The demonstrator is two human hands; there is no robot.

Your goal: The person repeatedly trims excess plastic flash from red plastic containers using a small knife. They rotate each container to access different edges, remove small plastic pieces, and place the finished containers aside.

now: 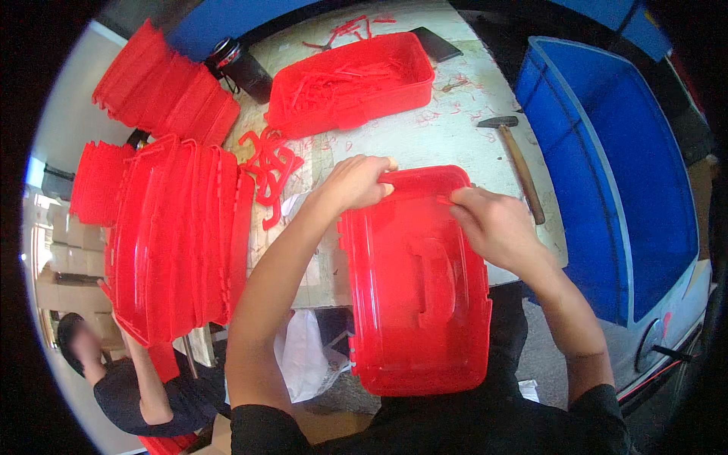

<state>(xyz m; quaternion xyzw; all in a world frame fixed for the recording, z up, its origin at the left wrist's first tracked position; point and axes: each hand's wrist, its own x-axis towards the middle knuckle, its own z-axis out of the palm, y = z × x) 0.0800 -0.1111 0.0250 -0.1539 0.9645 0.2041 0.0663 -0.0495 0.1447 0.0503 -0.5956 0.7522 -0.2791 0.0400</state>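
Note:
A glossy red plastic box shell (pixel 409 296), shaped like a toolbox lid, extends from the near edge of the table over my lap. It has a moulded handle-like outline in its middle and hinge tabs along its left side. My left hand (pixel 360 183) grips its far left corner, thumb over the rim. At the far right rim, my right hand (pixel 493 227) is closed in a pinch, with a small red bit showing at the fingertips. Whether that bit is loose or part of the rim, I cannot tell. Red plastic handles (pixel 269 171) lie piled left of my left hand.
A red bin (pixel 349 117) of plastic scraps stands at the back. A hammer (pixel 519 171) lies on the right of the table (pixel 470 76), beside a large blue crate (pixel 580 182). Stacked red shells (pixel 178 235) rise on the left. Another person (pixel 163 390) is at lower left.

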